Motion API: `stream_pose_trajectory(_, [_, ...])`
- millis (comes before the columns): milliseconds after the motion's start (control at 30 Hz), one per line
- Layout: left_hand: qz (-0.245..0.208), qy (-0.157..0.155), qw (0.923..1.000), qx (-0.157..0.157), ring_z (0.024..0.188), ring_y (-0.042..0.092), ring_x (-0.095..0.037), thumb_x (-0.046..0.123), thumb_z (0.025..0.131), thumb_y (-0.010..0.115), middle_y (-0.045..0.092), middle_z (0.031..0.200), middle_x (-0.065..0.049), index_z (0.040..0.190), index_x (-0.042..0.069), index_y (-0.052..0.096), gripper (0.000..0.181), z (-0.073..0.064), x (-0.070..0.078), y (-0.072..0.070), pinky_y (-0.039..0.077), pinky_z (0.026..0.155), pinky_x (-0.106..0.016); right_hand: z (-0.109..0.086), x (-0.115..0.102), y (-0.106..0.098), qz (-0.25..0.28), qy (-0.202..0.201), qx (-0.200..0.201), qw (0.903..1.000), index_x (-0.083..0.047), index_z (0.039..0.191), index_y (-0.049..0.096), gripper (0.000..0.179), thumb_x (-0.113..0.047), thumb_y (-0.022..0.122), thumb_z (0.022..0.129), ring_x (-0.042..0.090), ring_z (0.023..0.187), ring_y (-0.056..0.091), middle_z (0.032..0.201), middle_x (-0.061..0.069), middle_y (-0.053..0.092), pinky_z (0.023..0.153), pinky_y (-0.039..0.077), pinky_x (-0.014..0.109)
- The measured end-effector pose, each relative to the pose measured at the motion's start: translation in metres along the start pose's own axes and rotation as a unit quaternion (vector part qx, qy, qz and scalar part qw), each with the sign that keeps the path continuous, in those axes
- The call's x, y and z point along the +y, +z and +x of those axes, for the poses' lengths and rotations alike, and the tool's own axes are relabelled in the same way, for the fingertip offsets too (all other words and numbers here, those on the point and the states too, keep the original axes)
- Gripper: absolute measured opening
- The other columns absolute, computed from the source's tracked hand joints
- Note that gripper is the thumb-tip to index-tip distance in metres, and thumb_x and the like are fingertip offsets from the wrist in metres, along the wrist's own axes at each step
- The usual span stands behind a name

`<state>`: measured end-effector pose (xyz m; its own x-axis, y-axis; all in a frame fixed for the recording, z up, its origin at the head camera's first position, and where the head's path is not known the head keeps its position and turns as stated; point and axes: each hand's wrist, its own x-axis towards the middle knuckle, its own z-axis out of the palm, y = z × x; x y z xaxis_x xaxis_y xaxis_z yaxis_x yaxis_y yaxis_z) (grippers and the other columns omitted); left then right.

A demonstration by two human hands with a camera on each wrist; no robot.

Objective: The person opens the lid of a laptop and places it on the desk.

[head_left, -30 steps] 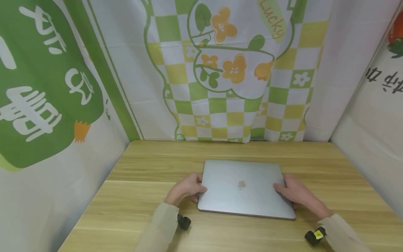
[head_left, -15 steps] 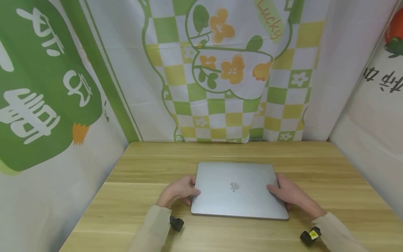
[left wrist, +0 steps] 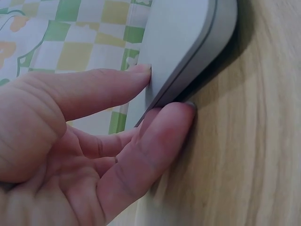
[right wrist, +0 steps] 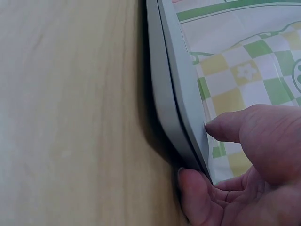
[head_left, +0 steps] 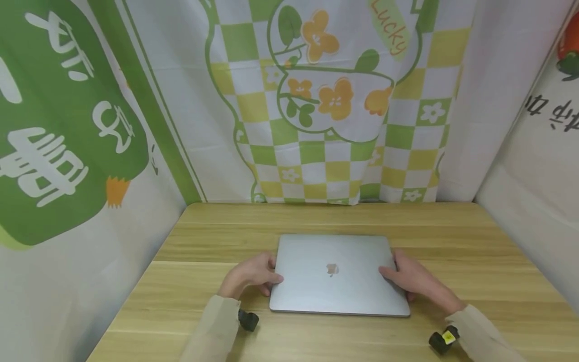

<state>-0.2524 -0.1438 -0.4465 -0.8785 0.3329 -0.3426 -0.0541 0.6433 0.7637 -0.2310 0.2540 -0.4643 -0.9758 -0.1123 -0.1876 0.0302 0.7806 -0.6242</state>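
A closed silver laptop (head_left: 307, 281) with an apple logo on its lid lies flat on the wooden table. At its left edge my left hand (head_left: 251, 274) grips it, thumb on the lid and fingers at the underside. My right hand (head_left: 413, 274) holds the right edge the same way. In the left wrist view the thumb (left wrist: 108, 89) presses the lid while the fingertips meet the bottom edge. The right wrist view has the thumb (right wrist: 228, 126) on the lid and a curled finger (right wrist: 195, 193) beneath the laptop's rim.
The wooden table (head_left: 203, 231) reaches back to a checkered green and yellow curtain (head_left: 312, 166). A green printed cloth (head_left: 68, 125) hangs at the left, and a white one with dark lettering (head_left: 538, 166) hangs at the right. Each wrist carries a small black camera (head_left: 248, 320).
The laptop has shifted left and slightly toward me, and its edges now lie straighter to the table. Both hands have moved along with it, keeping their grip.
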Motion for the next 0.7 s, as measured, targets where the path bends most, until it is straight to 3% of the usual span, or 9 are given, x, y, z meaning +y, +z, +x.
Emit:
stream_pose_trajectory(267, [-0.003, -0.011, 0.9999, -0.007, 0.054, 0.061, -0.018, 0.006, 0.087, 0.073, 0.056, 0.075, -0.008, 0.097, 0.000, 0.050, 0.025, -0.003, -0.007, -0.005, 0.058, 0.052, -0.028, -0.004, -0.007, 0.005, 0.016, -0.012, 0.004, 0.9998, 0.003, 0.111, 0.046, 0.039, -0.028, 0.062, 0.095, 0.020, 0.047, 0.054, 0.074, 0.012, 0.055, 0.035, 0.049, 0.034])
stream_pose_trajectory(533, [0.013, -0.010, 0.9998, -0.009, 0.054, 0.059, -0.018, 0.009, 0.088, 0.073, 0.058, 0.072, -0.009, 0.094, 0.002, 0.051, 0.023, -0.003, -0.005, -0.009, 0.058, 0.051, -0.029, -0.004, -0.004, 0.005, 0.012, -0.015, 0.007, 0.9998, 0.005, 0.120, 0.045, 0.044, -0.030, 0.061, 0.096, 0.019, 0.046, 0.053, 0.074, 0.009, 0.053, 0.037, 0.050, 0.033])
stream_pose_trajectory(700, [0.034, -0.015, 0.9993, -0.002, 0.061, 0.058, -0.017, 0.017, 0.090, 0.071, 0.059, 0.073, -0.007, 0.089, 0.004, 0.056, 0.021, -0.002, -0.003, -0.012, 0.058, 0.051, -0.029, -0.007, -0.003, -0.002, 0.022, -0.029, -0.015, 0.9992, 0.007, 0.125, 0.048, 0.046, -0.029, 0.060, 0.098, 0.019, 0.048, 0.055, 0.070, 0.008, 0.055, 0.040, 0.051, 0.032])
